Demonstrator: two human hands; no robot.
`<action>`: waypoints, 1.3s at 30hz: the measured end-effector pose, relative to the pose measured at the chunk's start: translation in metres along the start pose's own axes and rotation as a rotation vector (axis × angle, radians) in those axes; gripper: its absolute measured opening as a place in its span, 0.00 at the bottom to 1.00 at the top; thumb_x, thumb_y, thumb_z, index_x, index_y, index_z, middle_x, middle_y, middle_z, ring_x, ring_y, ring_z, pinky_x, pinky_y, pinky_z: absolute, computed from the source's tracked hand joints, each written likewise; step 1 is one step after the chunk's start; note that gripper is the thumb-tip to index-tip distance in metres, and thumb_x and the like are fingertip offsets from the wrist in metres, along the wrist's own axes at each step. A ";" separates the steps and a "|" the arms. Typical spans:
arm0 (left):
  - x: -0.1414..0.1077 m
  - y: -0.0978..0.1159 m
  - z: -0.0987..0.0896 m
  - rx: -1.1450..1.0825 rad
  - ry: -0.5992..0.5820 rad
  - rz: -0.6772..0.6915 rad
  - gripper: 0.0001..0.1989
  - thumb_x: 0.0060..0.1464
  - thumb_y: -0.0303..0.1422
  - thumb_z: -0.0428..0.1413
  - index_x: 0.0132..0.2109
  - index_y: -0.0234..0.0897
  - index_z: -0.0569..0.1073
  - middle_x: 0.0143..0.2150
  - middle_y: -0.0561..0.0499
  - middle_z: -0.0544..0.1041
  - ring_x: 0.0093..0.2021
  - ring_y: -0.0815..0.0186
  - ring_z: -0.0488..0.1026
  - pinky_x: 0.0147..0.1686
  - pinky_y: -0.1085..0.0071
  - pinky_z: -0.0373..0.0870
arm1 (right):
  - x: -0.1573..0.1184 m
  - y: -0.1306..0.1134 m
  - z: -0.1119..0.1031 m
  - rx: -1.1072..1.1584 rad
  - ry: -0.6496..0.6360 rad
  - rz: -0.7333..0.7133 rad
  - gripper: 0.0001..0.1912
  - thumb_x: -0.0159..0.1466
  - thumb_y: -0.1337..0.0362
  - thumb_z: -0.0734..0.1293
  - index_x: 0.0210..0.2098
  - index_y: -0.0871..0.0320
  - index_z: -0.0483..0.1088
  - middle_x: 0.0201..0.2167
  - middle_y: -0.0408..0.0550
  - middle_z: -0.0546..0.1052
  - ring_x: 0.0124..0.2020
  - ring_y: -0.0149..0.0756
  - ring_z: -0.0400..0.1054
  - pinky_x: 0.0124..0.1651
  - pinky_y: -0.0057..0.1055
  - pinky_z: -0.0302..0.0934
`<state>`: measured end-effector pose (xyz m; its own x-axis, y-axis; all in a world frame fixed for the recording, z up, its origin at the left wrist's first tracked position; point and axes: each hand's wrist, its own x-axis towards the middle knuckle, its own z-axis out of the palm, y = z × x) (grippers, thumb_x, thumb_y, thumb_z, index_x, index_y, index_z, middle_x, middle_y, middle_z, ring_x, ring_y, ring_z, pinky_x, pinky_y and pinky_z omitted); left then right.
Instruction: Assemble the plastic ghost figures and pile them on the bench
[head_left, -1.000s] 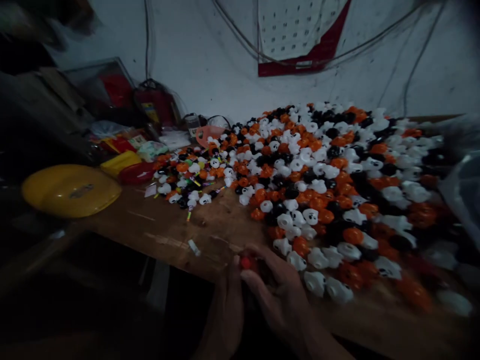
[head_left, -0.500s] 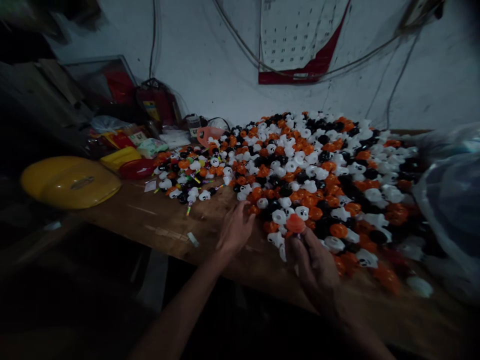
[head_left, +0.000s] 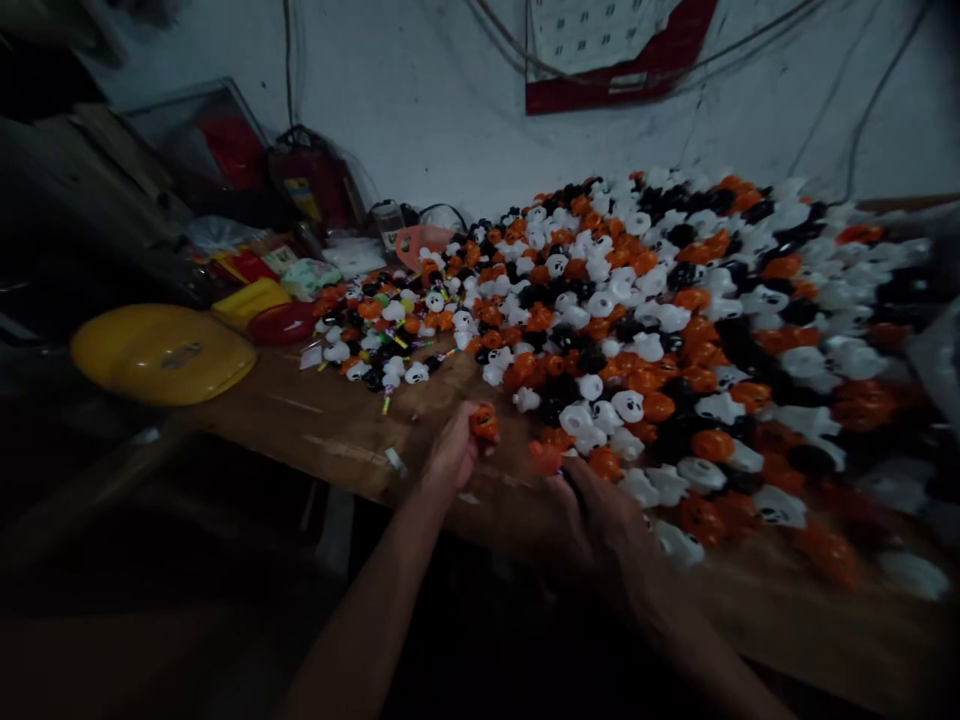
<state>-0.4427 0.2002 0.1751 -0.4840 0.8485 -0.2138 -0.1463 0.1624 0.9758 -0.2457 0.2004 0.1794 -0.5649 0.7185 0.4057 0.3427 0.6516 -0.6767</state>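
Note:
My left hand (head_left: 450, 450) is closed around a small orange pumpkin (head_left: 484, 423) with a dark printed face, held above the bare front part of the table. To its right, my right hand (head_left: 600, 505) pinches a reddish-orange plastic piece (head_left: 546, 458); its underside is hidden by the fingers, so its exact kind cannot be told. The two held pieces are apart, at about the same height. Beside and beyond both hands spreads a big heap of white ghost, orange pumpkin and black plastic pieces (head_left: 600, 300).
A smaller group of pieces with colourful sticks (head_left: 397, 340) lies to the left on the wooden table (head_left: 300, 415). Further left are a yellow rounded object (head_left: 165, 355) and a red one (head_left: 281, 323). A clear plastic bag (head_left: 937, 360) stands at the right edge.
My left hand has picked an orange pumpkin from the heap's edge and drawn it back. My right hand has come left with its reddish-orange piece, nearer the left. The view has shifted.

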 end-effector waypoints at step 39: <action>-0.099 -0.033 0.036 0.162 0.366 0.252 0.25 0.64 0.40 0.38 0.26 0.37 0.69 0.26 0.51 0.73 0.30 0.66 0.71 0.36 0.72 0.66 | -0.035 -0.016 0.000 -0.418 -0.328 -0.185 0.04 0.65 0.67 0.58 0.34 0.58 0.62 0.26 0.44 0.72 0.22 0.30 0.62 0.25 0.32 0.36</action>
<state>-0.3596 0.1291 0.1661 -0.7635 0.6433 0.0566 0.1367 0.0753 0.9878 -0.2315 0.1652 0.1756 -0.8248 0.5132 0.2373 0.4462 0.8485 -0.2845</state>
